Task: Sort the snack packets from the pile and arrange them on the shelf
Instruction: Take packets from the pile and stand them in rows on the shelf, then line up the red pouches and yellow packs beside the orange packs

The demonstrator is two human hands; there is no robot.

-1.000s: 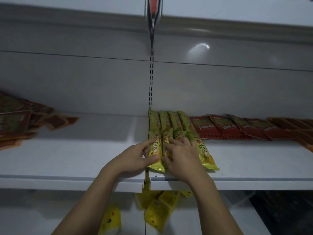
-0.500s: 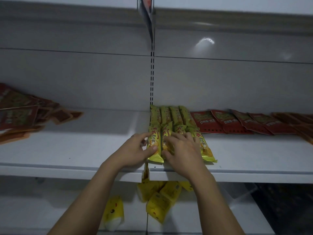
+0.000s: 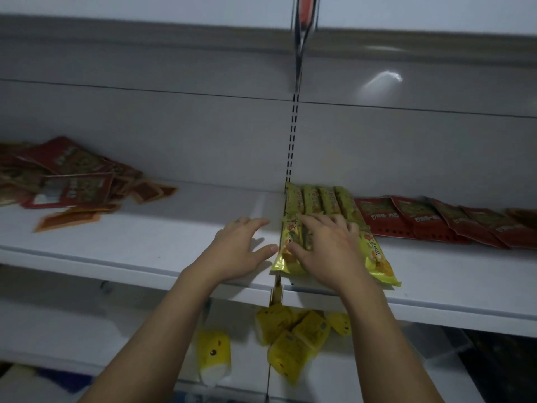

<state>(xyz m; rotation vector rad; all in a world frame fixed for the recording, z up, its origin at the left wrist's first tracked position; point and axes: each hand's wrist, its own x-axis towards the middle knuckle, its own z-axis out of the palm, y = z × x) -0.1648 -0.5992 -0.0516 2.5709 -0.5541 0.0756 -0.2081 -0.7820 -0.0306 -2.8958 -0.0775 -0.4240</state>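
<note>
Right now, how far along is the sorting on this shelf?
Done: a back row of yellow packets and a row of red packets lie ordered on the shelf. In hand: the right hand presses flat on the front yellow packets, with the left hand open beside them. Left: the jumbled pile on the shelf's left side.

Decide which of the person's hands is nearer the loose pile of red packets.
Left. The left hand sits right of the red packet pile, beside the yellow packets; the right hand presses on those packets, farther right.
</note>
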